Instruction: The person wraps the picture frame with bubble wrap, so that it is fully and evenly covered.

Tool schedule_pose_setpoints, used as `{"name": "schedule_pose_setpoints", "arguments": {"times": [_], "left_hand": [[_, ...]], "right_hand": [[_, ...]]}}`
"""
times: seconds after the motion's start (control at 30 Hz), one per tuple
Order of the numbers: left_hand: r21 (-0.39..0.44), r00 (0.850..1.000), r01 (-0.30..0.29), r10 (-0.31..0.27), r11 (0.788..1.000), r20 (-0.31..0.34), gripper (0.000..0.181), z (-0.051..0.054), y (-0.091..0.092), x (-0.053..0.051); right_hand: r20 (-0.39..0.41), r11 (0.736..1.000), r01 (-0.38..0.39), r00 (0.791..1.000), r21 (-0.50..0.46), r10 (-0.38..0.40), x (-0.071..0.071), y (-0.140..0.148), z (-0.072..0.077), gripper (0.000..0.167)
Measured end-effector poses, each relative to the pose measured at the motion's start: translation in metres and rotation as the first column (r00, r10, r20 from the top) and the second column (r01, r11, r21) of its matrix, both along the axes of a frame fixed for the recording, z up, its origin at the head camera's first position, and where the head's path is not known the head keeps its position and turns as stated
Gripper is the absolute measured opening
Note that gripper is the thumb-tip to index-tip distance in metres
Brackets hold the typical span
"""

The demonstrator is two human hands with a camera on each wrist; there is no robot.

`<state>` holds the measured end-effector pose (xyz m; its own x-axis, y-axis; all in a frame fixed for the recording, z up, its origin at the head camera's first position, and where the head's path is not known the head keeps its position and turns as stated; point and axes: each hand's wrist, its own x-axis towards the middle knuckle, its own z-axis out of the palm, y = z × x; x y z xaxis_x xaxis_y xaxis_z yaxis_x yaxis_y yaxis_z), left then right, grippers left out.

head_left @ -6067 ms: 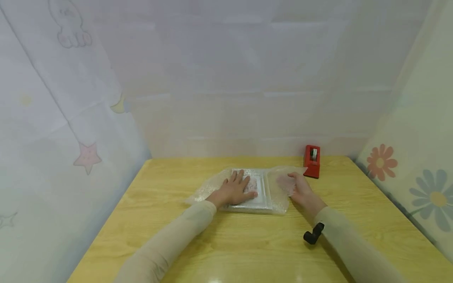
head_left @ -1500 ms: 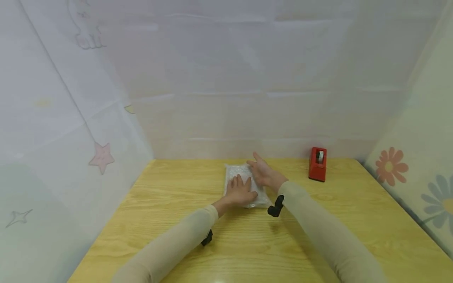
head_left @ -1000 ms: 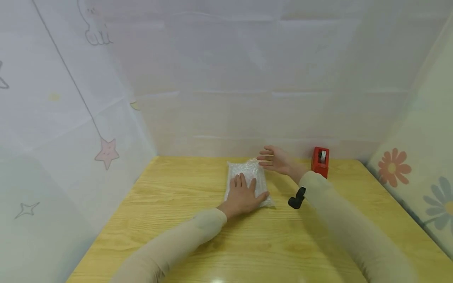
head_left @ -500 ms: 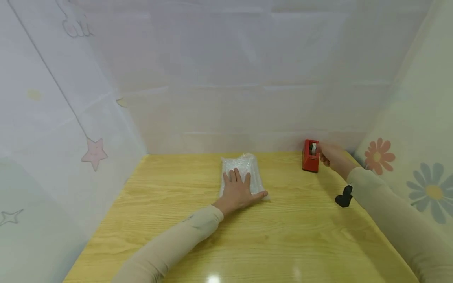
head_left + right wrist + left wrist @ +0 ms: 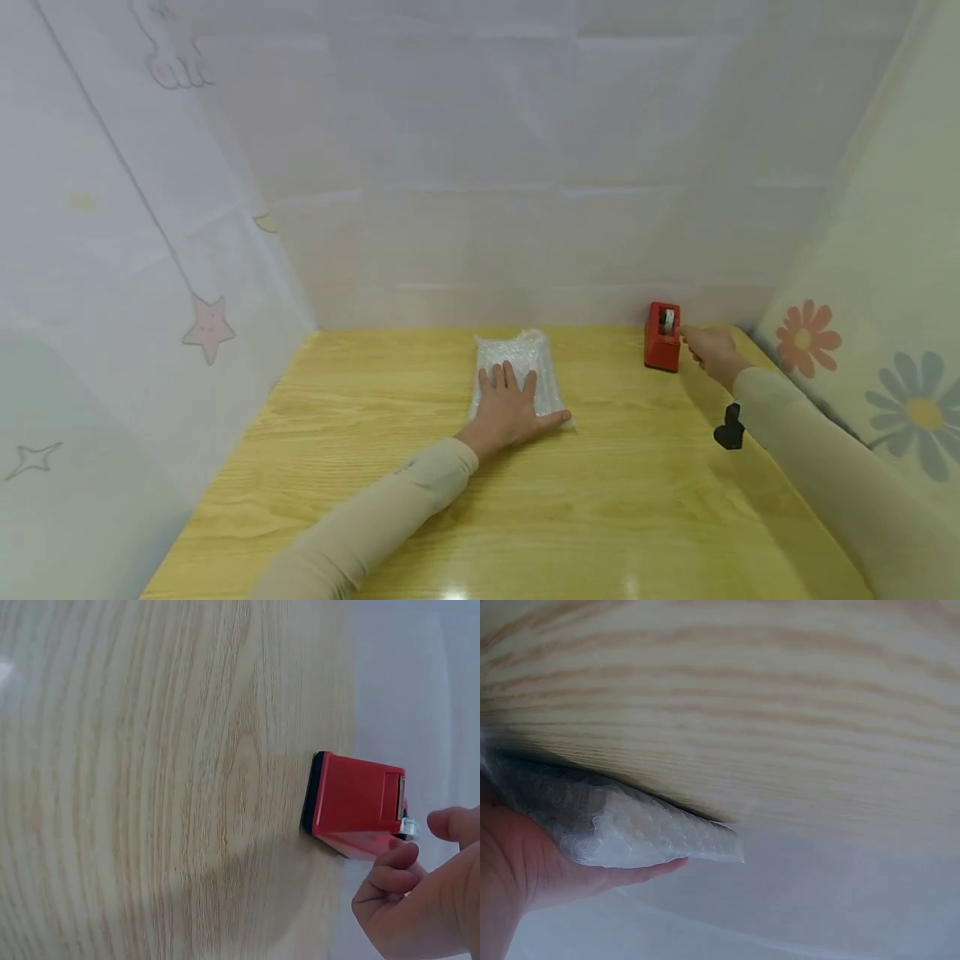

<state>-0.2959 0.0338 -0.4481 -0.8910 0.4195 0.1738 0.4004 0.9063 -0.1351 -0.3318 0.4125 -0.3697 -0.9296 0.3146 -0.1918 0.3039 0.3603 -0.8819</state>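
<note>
A flat packet of bubble wrap [image 5: 537,365] lies on the wooden table, folded around something pale. My left hand [image 5: 508,414] rests on it with fingers spread and palm down. In the left wrist view, the wrap [image 5: 649,832] bulges beside the thumb. To the right, a red tape dispenser [image 5: 662,348] stands near the table's back edge. My right hand [image 5: 712,350] is at its right side, several fingers curled. The right wrist view has the thumb [image 5: 454,823] close to the tape's clear end [image 5: 409,828]; whether the fingers pinch the tape is unclear.
The yellow wooden table [image 5: 360,417] runs back to a pale sheet wall [image 5: 465,208]. Side walls carry printed flowers [image 5: 802,337] and a star [image 5: 210,329]. A black wrist camera [image 5: 729,427] hangs under the right sleeve.
The bubble wrap, earlier spread wide around a white framed item, is now folded into a compact packet. My right hand left it and moved right to the tape dispenser. My left hand stays on the packet.
</note>
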Motion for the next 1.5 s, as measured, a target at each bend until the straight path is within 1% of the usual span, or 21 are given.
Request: {"name": "schedule_pose_setpoints", "arguments": {"times": [0.07,0.17,0.23,0.37,0.5,0.63,0.7,0.8,0.9,1.0,1.1,1.17,1.23,1.27,1.33,1.4,1.43,1.5], "left_hand": [[0.007,1.0,0.009,-0.009,1.0,0.0,0.12,-0.001,0.0,0.003],[0.019,1.0,0.016,-0.016,1.0,-0.002,0.12,-0.002,0.001,0.007],[0.024,1.0,0.018,-0.018,1.0,-0.008,0.12,-0.002,0.002,0.008],[0.019,1.0,0.022,-0.022,1.0,-0.019,0.12,-0.002,0.004,0.01],[0.01,0.999,0.031,-0.03,0.999,-0.018,0.119,-0.001,0.007,0.012],[0.008,0.999,0.031,-0.031,0.999,-0.005,0.117,0.0,0.009,0.011],[0.01,1.0,0.029,-0.029,1.0,-0.003,0.117,0.001,0.009,0.011],[0.006,1.0,0.029,-0.029,1.0,-0.007,0.117,0.002,0.01,0.012],[0.007,0.999,0.036,-0.036,0.999,-0.01,0.119,0.002,0.01,0.012],[0.017,0.999,0.04,-0.04,0.999,-0.004,0.118,0.001,0.011,0.012],[0.014,0.999,0.032,-0.032,0.999,-0.01,0.119,0.001,0.01,0.011],[0.013,0.999,0.029,-0.029,0.999,-0.017,0.119,0.001,0.009,0.012],[0.013,0.999,0.03,-0.03,0.999,-0.023,0.119,0.001,0.01,0.013],[0.017,0.999,0.033,-0.033,0.999,-0.024,0.119,0.001,0.01,0.013],[0.026,0.999,0.038,-0.038,0.999,-0.021,0.118,0.0,0.011,0.013],[0.036,0.999,0.039,-0.039,0.999,-0.014,0.118,-0.002,0.012,0.012],[0.037,0.999,0.039,-0.038,0.999,-0.014,0.118,-0.002,0.012,0.012],[0.04,0.999,0.037,-0.036,0.999,-0.014,0.119,-0.003,0.013,0.011]], "right_hand": [[0.024,0.999,-0.027,0.999,0.017,0.027,-0.002,0.0,-0.002,0.031],[0.04,0.998,-0.054,0.998,-0.015,0.055,-0.002,-0.001,-0.004,0.028],[0.023,0.998,-0.032,0.999,-0.062,0.034,0.0,0.0,-0.004,0.026],[-0.016,0.992,0.034,0.999,-0.125,-0.036,0.002,0.0,-0.005,0.023],[-0.018,0.988,0.066,0.997,-0.141,-0.069,0.002,0.001,-0.006,0.017],[-0.023,0.995,0.073,0.997,-0.07,-0.075,0.0,0.0,-0.006,0.014],[-0.039,0.995,0.076,0.996,-0.064,-0.079,-0.001,-0.002,-0.005,0.012],[-0.054,0.986,0.085,0.994,-0.14,-0.094,0.001,-0.007,-0.003,0.017],[-0.067,0.967,0.089,0.992,-0.239,-0.108,0.004,-0.009,-0.001,0.022],[-0.076,0.953,0.085,0.991,-0.289,-0.111,0.007,-0.008,0.001,0.035],[-0.088,0.921,0.082,0.988,-0.381,-0.124,0.011,-0.007,0.003,0.049],[-0.085,0.886,0.091,0.986,-0.455,-0.145,0.014,-0.008,0.002,0.049],[-0.079,0.847,0.121,0.979,-0.518,-0.189,0.017,-0.011,0.001,0.045],[-0.078,0.833,0.133,0.975,-0.537,-0.207,0.019,-0.012,0.0,0.044],[-0.085,0.817,0.151,0.968,-0.557,-0.237,0.021,-0.014,-0.003,0.041],[-0.1,0.809,0.167,0.959,-0.563,-0.267,0.022,-0.015,-0.007,0.038],[-0.11,0.81,0.173,0.954,-0.561,-0.28,0.022,-0.016,-0.009,0.036],[-0.134,0.802,0.188,0.94,-0.567,-0.314,0.023,-0.018,-0.013,0.028]]}}
